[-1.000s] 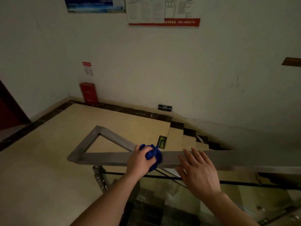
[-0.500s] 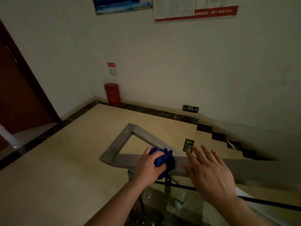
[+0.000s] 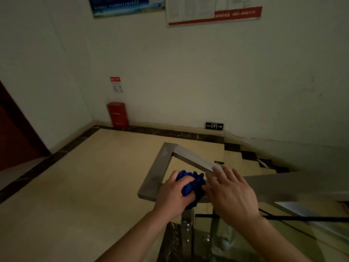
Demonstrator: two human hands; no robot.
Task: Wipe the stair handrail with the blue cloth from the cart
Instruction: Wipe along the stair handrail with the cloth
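Your left hand [image 3: 174, 193] is closed around the bunched blue cloth [image 3: 192, 186], pressing it on the handrail [image 3: 156, 178] at lower centre. Your right hand [image 3: 232, 195] lies spread just beside. Wiping seems underway; the rail toward the right edge probably remains.

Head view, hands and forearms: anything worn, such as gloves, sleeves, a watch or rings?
Nothing worn shows. The left hand and right hand are bare, no gloves, and both forearms are bare to the frame's bottom edge, so no sleeves appear. No watch, band or ring is visible on wrists or fingers; the dim light limits detail.
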